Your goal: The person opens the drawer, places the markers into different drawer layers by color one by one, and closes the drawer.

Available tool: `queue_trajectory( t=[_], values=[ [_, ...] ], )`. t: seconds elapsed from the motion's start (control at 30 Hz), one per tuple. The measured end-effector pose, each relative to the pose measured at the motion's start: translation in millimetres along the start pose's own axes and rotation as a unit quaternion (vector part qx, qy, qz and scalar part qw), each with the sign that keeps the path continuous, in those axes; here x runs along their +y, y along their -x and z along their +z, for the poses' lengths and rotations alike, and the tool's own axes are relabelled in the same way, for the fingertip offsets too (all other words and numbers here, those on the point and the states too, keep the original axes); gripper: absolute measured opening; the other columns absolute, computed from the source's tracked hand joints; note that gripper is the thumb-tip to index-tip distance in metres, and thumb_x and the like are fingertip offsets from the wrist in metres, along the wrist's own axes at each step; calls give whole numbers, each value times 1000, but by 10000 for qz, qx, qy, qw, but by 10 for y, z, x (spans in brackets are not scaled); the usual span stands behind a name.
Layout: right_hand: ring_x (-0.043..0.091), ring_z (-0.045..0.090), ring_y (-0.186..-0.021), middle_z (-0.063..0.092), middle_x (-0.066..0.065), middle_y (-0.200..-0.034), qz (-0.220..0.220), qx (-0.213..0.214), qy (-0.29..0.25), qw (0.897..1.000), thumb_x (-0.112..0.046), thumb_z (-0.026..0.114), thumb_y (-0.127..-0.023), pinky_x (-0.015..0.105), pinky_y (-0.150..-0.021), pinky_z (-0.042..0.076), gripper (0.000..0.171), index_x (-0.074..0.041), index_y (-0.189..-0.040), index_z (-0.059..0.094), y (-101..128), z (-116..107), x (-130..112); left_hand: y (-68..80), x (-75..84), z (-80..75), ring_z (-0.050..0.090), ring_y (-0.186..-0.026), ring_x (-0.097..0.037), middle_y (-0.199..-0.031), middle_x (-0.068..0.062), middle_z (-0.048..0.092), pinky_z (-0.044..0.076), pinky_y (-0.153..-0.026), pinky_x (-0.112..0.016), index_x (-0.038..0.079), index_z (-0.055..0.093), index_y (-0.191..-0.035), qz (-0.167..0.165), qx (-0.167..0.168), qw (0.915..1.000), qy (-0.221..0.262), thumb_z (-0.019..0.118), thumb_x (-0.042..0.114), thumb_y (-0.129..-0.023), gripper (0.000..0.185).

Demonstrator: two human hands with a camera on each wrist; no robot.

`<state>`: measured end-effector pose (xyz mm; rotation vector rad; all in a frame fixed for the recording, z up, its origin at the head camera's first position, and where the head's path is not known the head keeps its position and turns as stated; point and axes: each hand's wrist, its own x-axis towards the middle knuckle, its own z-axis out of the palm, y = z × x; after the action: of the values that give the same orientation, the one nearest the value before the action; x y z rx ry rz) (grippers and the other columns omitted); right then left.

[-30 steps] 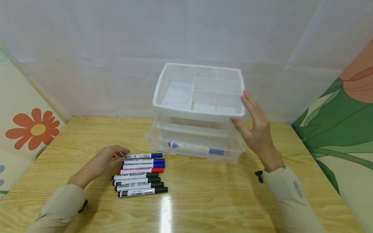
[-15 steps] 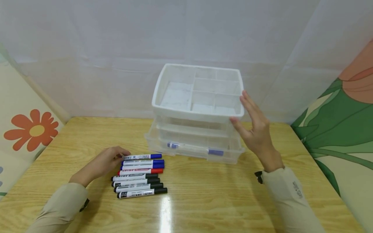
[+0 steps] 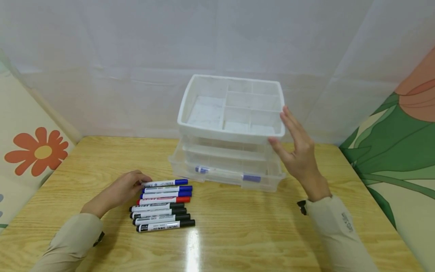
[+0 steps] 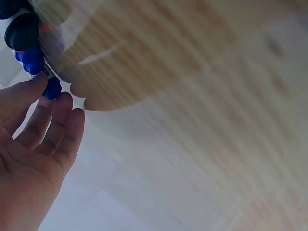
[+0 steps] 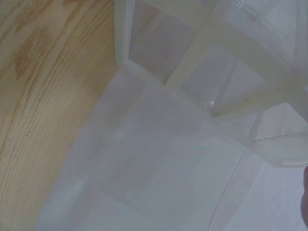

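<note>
My left hand [image 3: 124,189] pinches the left end of the topmost blue marker [image 3: 166,183] in the row on the table. In the left wrist view, the thumb and fingertips meet around its blue end [image 4: 52,89]. Just below lie two more blue markers, a red marker [image 3: 164,200] and several black markers [image 3: 166,225], side by side. My right hand [image 3: 299,151] touches the right front corner of a clear plastic storage box [image 3: 231,132], thumb at the front rim and straight fingers along the side. Only a fingertip [image 5: 305,197] shows in the right wrist view.
Divided compartments [image 3: 253,100] form the box's top. Low at its front, a clear drawer [image 3: 258,185] juts out with a blue-capped marker [image 3: 225,173] in it. A white cloth [image 3: 136,75] hangs behind the wooden table [image 3: 238,234]; flower-printed panels [image 3: 391,136] stand at both sides.
The left thumb and fingers have closed in on the end of the topmost blue marker, which has shifted slightly left. The right hand and the box hold their places.
</note>
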<state>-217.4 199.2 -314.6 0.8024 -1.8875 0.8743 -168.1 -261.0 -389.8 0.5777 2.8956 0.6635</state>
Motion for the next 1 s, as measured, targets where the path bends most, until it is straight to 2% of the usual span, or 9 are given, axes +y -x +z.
queue_trajectory(
  t=[0.27, 0.53, 1.0],
  values=[
    [32, 47, -139, 48, 22, -147, 13, -10, 11, 10000, -50, 59, -96, 37, -117, 37, 70, 7, -136, 53, 0, 4, -1, 18, 18, -16, 66, -97, -26, -108, -15, 72, 57, -79, -44, 2, 72, -108, -115, 129, 9998, 16, 63, -6, -91, 21],
    [34, 47, -139, 48, 22, -148, 40, -14, 11, 10000, -51, 59, -96, 37, -117, 37, 70, 7, -136, 53, -1, 6, 0, 30, 28, -35, 67, -97, -26, -109, -15, 72, 58, -80, -45, 0, 71, -111, -73, 275, 9995, 101, 64, -7, -91, 23],
    [32, 47, -139, 48, 22, -147, 15, 22, -42, 10000, -50, 60, -96, 37, -117, 37, 70, 8, -135, 53, 8, 5, 14, 46, 58, -49, 69, -99, -28, -111, -16, 71, 59, -80, -44, -1, 67, -112, 222, 495, 9985, 68, 63, -7, -90, 23]
  ],
)
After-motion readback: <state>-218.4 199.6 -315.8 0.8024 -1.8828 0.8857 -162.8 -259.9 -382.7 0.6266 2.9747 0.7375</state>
